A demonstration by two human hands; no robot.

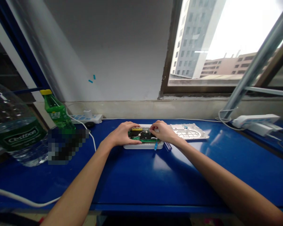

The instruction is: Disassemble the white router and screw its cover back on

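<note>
Green circuit board seated in a white plastic casing, its long axis lying crosswise on the blue table. The left hand and right hand are curved narrowly over opposite ends, so that the board is braced from both sides; whether it is firmly gripped cannot be told. A blue tab projects from the casing's near edge. A white lattice cover is set just to the right, within reach. Farther off, a large water bottle, a green soda bottle and a power strip are placed at the left.
</note>
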